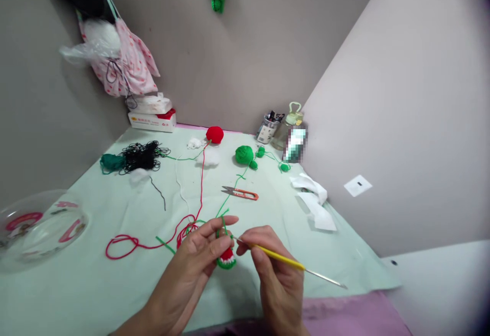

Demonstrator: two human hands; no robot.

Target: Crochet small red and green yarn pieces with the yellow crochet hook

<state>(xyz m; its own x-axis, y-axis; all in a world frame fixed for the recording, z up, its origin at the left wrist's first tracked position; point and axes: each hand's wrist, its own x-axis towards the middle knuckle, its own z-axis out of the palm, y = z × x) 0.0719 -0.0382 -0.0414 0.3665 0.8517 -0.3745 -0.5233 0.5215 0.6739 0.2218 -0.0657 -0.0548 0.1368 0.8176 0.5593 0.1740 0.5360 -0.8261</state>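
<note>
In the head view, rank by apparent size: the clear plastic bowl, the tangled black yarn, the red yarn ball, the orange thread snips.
1. Clear plastic bowl, though nearness to the camera inflates it.
2. Tangled black yarn.
3. Orange thread snips and red yarn ball: too alike to rank.

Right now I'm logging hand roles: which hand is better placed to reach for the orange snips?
Probably the left hand: it only pinches the crochet piece, while the right hand grips the yellow hook. The snips lie just beyond both.
</note>
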